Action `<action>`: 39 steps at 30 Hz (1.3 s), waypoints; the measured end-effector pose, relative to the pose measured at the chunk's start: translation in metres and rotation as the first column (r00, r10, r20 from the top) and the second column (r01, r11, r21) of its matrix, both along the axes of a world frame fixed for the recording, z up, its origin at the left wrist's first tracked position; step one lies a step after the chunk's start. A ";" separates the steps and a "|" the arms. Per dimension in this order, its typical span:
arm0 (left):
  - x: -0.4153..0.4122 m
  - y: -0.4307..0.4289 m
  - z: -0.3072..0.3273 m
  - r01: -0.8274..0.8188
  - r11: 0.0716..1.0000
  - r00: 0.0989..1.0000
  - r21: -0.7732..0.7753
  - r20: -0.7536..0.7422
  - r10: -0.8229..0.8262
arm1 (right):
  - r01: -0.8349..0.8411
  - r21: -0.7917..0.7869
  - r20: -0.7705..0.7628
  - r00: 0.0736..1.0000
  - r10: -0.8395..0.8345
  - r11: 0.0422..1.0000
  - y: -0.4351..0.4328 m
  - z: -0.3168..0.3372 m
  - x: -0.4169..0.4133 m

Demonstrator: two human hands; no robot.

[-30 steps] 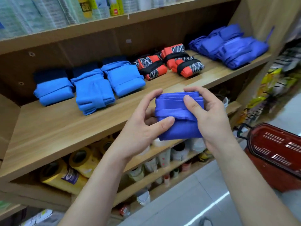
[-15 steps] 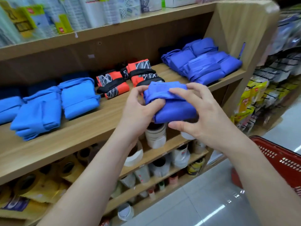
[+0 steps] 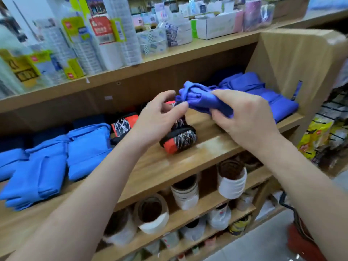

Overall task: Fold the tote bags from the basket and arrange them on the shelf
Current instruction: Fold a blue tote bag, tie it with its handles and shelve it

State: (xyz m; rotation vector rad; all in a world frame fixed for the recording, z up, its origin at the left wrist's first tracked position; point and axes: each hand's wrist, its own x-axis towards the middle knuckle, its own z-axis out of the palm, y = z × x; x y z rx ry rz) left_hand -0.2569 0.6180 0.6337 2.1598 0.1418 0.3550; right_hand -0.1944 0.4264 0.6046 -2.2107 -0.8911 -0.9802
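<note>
One rolled tote bag (image 3: 203,99), pointing up-left, clamped in right fingers (image 3: 231,96); left fingers (image 3: 175,110) apart

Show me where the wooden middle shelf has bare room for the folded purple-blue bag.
Bare wood on the wooden middle shelf lies between the orange-and-black patterned rolled bag and the stacked purple-blue bags, below the right hand. A narrower front strip runs before the light-blue folded bags. Both ends are crowded.

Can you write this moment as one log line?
right hand: grips folded blue tote bag | left hand: beside bag, hold unclear | place: above shelf
</note>
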 end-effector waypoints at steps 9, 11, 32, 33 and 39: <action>0.034 0.046 -0.025 0.367 0.458 0.917 0.810 -0.399 -0.029 | 0.175 -0.094 -0.245 0.950 -0.194 0.980 0.065 -0.001 0.053; 0.032 0.052 -0.022 0.385 0.426 0.912 0.819 -0.407 -0.043 | 0.223 -0.246 -0.211 0.937 -0.277 0.943 0.074 -0.012 0.056; 0.127 0.048 -0.028 -0.054 0.810 0.979 0.584 -0.130 0.160 | 0.049 -0.042 -0.766 0.639 -0.063 0.998 0.092 -0.020 0.064; 0.127 0.049 -0.028 -0.063 0.826 0.980 0.560 -0.123 0.158 | 0.055 -0.023 -0.752 0.657 -0.053 0.998 0.094 -0.024 0.065; 0.120 0.069 -0.020 0.087 0.777 0.952 0.624 -0.282 0.119 | 0.015 -0.147 -0.660 0.743 -0.110 0.989 0.105 -0.039 0.075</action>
